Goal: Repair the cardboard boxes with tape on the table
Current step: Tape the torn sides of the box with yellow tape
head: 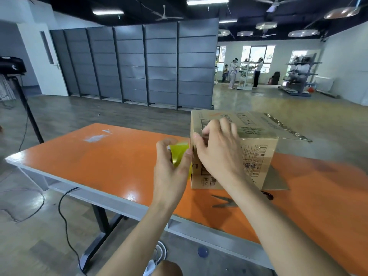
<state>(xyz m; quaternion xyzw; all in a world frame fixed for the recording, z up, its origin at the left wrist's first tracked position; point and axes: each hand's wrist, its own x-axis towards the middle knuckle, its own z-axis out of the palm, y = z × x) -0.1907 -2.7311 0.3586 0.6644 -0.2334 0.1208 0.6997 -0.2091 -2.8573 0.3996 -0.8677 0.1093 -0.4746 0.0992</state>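
On glossy table (pixel 99 166), rectangular cardboard box (pixel 258 154)

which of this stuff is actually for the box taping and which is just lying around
For the job:
cardboard box, held at its upper corner by the right hand
yellow tape roll, gripped by the left hand
scissors on the orange table

Just about:
black cable on the floor
stand at far left
grey shelving behind
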